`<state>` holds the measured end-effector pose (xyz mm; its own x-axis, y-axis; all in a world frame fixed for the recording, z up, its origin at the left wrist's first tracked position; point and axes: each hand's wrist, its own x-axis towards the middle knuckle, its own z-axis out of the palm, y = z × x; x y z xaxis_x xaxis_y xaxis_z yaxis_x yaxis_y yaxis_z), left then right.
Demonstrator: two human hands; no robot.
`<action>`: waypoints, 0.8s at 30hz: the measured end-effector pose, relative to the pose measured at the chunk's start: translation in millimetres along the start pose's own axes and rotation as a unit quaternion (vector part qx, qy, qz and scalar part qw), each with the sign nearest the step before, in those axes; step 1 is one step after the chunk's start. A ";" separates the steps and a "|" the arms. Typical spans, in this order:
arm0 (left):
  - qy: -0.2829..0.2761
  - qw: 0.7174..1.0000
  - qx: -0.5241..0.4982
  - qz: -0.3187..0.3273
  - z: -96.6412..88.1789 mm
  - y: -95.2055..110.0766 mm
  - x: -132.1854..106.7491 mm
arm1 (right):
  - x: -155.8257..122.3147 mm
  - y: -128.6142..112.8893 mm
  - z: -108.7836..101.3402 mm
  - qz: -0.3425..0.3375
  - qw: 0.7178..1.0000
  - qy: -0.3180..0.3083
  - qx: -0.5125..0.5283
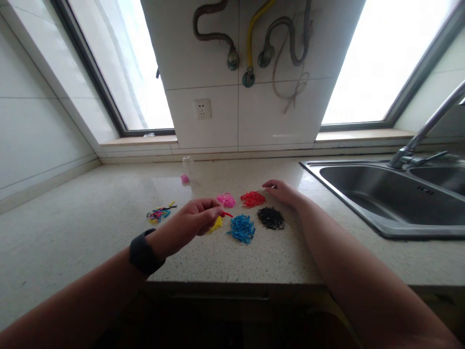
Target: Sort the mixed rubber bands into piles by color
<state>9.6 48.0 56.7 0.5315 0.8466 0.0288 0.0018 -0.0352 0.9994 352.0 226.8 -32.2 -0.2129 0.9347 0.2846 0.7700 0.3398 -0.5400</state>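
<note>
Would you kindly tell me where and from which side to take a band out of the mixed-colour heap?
Probably pinch the yellow loop that sticks out at the far right edge of the mixed-colour heap, coming from above on that side: it lies clear of the tangle. The left hand, nearest, is pinching a red band.

On the countertop (90, 228), five piles of elastic bands (242, 228) lay at frame centre, a sixth heap (159, 213) to their left, a bottle (186, 169) behind them. The sink (363, 182) sat at right, faucet (425, 131) behind it.
</note>
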 end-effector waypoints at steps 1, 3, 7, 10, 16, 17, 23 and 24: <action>0.001 1.000 0.023 0.003 2.9 2.6 1.7 | -0.5 -1.5 -0.3 0.001 1.000 0.000 -0.001; 0.010 0.997 0.082 0.012 7.4 7.9 9.0 | -1.7 -4.9 -1.3 0.008 1.000 -0.001 -0.003; 0.025 0.970 0.234 0.065 10.2 14.6 40.3 | -2.7 -8.6 -2.9 0.019 1.000 -0.010 -0.001; 0.022 0.928 0.361 0.084 8.9 13.1 73.4 | -2.2 -7.0 -2.4 0.013 1.000 -0.011 0.008; 0.052 0.817 0.568 0.086 12.3 -3.2 132.5 | -1.8 -5.1 -0.4 0.013 1.000 -0.004 0.012; 0.057 0.812 0.575 0.084 14.3 -6.2 139.2 | -1.8 -5.7 -0.3 0.015 1.000 -0.002 0.010; 0.068 0.770 0.632 0.064 25.8 -18.4 158.7 | 0.3 -6.2 0.0 0.014 1.000 -0.005 0.007; 0.064 0.764 0.639 0.063 26.4 -19.1 159.6 | 0.8 -5.6 0.2 0.015 1.000 -0.006 0.007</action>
<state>116.7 169.8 41.7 0.5084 0.8362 0.2058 0.8268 -0.5408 0.1545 347.4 225.7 -29.0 -0.1963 0.9459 0.2583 0.7675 0.3122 -0.5599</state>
